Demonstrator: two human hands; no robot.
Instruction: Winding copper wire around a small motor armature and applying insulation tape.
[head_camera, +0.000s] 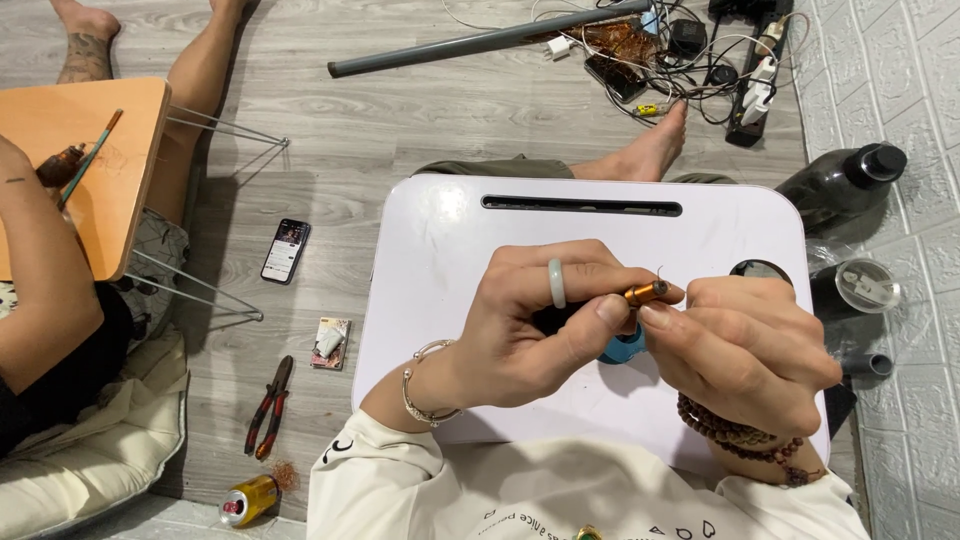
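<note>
While the cream sleeves fill the bottom edge, the left hand (530, 325), with a pale green ring and a silver bangle, curls shut around a small copper-wound coil (646, 293), thumb pressed against its near end. Beside it, the right hand (745, 345), a brown bead bracelet at the wrist, closes its fingertips on the same coil from the other side; a thin wire strand curls up from the coil's tip. Both hands hover just above the white lap table (440, 260), smooth and glossy with rounded corners, a long dark slot near its far edge and a round cup hole at its right. A blue object shows under the hands, too hidden to tell what it is. On the grey wood-grain floor to the left lie red-handled pliers (270, 407), a gold drink can (247, 499) on its side, a small packet and a phone (286, 250). To the right stand a dark bottle (845, 180) with a black cap and a clear cup with a lid; their contents cannot be told. Farther left another person sits at an orange folding table (70, 130). At the far edge lie a grey pipe (480, 42) and a tangle of cables and a power strip.
</note>
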